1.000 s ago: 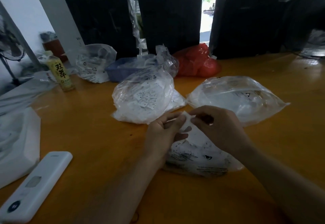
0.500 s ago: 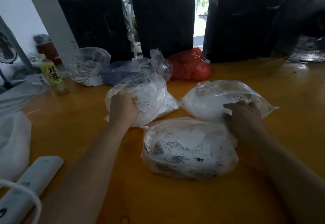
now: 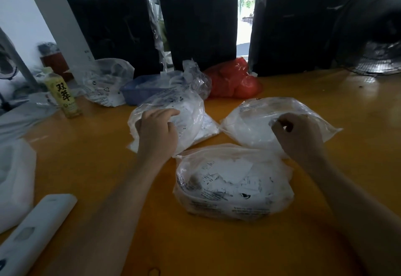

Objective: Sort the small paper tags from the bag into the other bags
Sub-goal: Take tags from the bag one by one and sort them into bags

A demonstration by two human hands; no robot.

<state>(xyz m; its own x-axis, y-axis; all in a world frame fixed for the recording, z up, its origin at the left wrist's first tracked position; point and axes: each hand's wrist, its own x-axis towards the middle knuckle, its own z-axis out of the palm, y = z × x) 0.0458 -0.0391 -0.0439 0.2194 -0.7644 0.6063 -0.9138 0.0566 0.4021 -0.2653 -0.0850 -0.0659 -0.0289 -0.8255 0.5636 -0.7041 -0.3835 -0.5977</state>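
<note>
Three clear plastic bags lie on the orange table (image 3: 91, 167). The nearest bag (image 3: 232, 184), in the middle, is full of small white printed paper tags. My left hand (image 3: 156, 130) rests on the left bag (image 3: 186, 115), its fingers lying loosely over the film. My right hand (image 3: 297, 137) is at the right bag (image 3: 249, 124), with curled fingers pinching the film near its top. Whether either hand holds a tag is hidden.
A yellow-green drink bottle (image 3: 65, 95) stands at the left. Behind the bags are another clear bag (image 3: 106, 80), a blue tray (image 3: 138, 89) and a red bag (image 3: 234, 80). A white remote-like device (image 3: 32, 230) lies at the near left. Black wrapped bundles (image 3: 199, 26) line the back, and a fan (image 3: 379, 58) stands at the right.
Both hands left the near bag and moved apart, the left to the left bag and the right to the right bag. The right hand now pinches that bag's film.
</note>
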